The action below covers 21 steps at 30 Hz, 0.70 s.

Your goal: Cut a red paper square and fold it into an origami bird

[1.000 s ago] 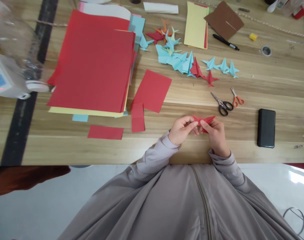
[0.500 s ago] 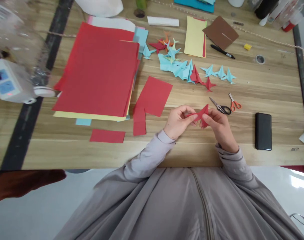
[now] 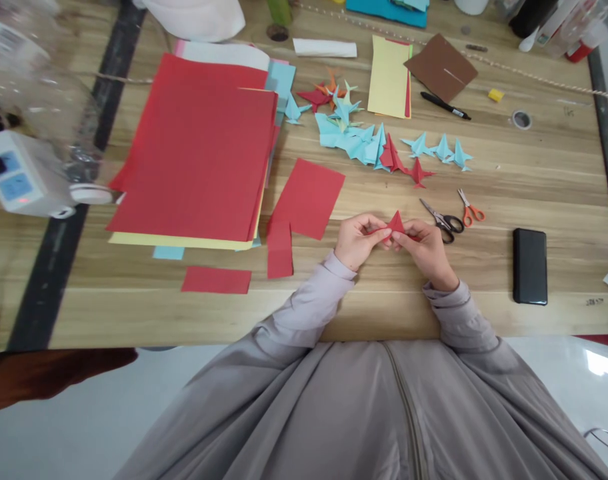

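Observation:
A small folded red paper piece (image 3: 397,222) is pinched between both hands above the front part of the table. My left hand (image 3: 359,241) grips its left side, thumb on top. From the right, my right hand (image 3: 426,249) presses its thumb and fingers on the paper, the fingertips of both hands nearly meeting. One pointed tip sticks up between them; the lower part is hidden by fingers. Beyond the hands lie black-handled scissors (image 3: 443,222) and small orange-handled scissors (image 3: 471,209). Farther back are folded red paper cranes (image 3: 420,173) and light-blue paper cranes (image 3: 418,145).
A stack of red sheets (image 3: 194,153) covers the left side, with cut red pieces (image 3: 309,198) beside it. A black phone (image 3: 530,267) lies at right. Behind are yellow paper (image 3: 388,77), a brown square (image 3: 441,69), a pen (image 3: 445,106) and a white power strip (image 3: 27,175).
My right hand has moved left, closer to my left hand. The red paper's raised point has shifted left and now stands between the thumbs. The view has tilted slightly.

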Available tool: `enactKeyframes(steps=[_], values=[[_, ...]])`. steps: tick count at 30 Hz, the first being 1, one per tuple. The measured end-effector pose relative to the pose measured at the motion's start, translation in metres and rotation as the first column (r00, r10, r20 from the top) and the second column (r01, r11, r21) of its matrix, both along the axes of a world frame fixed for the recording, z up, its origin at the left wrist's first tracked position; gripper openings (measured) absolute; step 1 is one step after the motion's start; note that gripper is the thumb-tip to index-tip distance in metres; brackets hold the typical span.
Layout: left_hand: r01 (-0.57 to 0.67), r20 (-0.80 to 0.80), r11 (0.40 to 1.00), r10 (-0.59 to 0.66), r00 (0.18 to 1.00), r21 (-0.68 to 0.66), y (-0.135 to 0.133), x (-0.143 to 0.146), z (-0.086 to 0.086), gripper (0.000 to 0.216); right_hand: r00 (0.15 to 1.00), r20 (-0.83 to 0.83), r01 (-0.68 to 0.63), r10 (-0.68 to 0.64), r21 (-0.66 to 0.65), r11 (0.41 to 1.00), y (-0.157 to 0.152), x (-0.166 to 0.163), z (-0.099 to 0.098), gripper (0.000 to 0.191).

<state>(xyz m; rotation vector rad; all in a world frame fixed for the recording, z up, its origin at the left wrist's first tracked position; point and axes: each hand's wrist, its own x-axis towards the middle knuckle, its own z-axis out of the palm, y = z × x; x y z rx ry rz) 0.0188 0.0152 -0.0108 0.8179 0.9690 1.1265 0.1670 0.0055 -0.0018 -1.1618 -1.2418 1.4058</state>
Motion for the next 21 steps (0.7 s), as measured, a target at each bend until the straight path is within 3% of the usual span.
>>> enactKeyframes(steps=[10, 16, 19, 21], values=[[-0.046, -0.059, 0.998, 0.044, 0.997, -0.033, 0.0003, -0.0008, -0.0037, 0.038, 0.999, 0.015, 0.039, -0.037, -0.147, 0.988, -0.0021, -0.0023, 0.0019, 0.026], [0.055, -0.035, 0.980, -0.049, 0.998, 0.189, -0.0024, -0.0024, -0.0029, 0.046, 0.994, -0.036, 0.094, -0.102, -0.186, 0.978, -0.0007, -0.0012, 0.0014, 0.031], [0.134, -0.120, 0.956, -0.105, 0.987, 0.262, -0.0024, -0.0033, -0.0046, 0.029, 0.992, -0.046, 0.105, -0.116, -0.195, 0.975, 0.0003, 0.0002, 0.0007, 0.033], [0.117, -0.172, 0.954, -0.071, 0.983, 0.275, -0.0017, -0.0039, -0.0060, 0.022, 0.993, -0.050, 0.093, -0.104, -0.183, 0.979, 0.0006, 0.0004, 0.0007, 0.032]])
